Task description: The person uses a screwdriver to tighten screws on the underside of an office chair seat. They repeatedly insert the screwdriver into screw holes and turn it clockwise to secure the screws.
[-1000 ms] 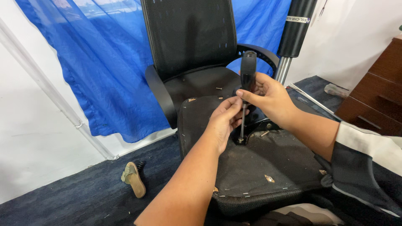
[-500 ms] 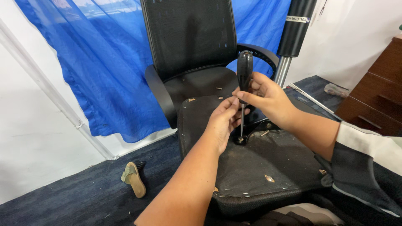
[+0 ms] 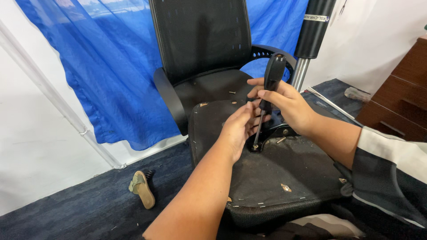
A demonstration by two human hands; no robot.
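My right hand grips the black handle of a screwdriver, which stands nearly upright. Its metal shaft runs down to a screw in a black metal bracket. The bracket sits on the underside of an upturned seat pad covered in dark fabric with staples along its edge. My left hand is at the shaft just above the tip, its fingers pinched around it.
A black mesh-back office chair with armrests stands right behind the seat pad, a loose screw on its seat. A black gas cylinder rises at the right. A sandal lies on the dark carpet. A wooden cabinet is far right.
The screwdriver handle has tipped slightly to the right and my right hand has shifted its grip on it. My left hand stays at the shaft.
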